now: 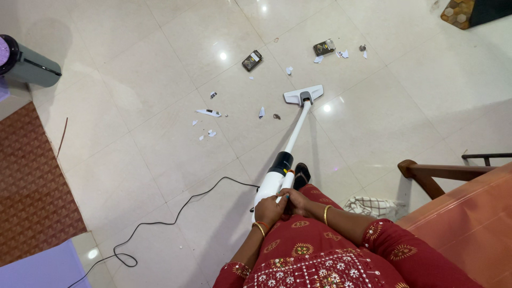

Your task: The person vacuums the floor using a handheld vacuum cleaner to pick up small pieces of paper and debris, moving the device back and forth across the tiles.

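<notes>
1. Head view: the left hand (270,209) and right hand (296,201) both wrap the grip of the white stick vacuum (281,173), fingers curled shut around it. Its wand slants away to the floor head (303,95), which rests on the tiled floor (160,133) among paper scraps (208,112).
2. Two dark flat packets (252,60) lie just beyond the head; they look too large for the intake and could jam it.
3. The black cord (176,213) loops loosely beside the person's feet, so a step backward could snag it.
</notes>
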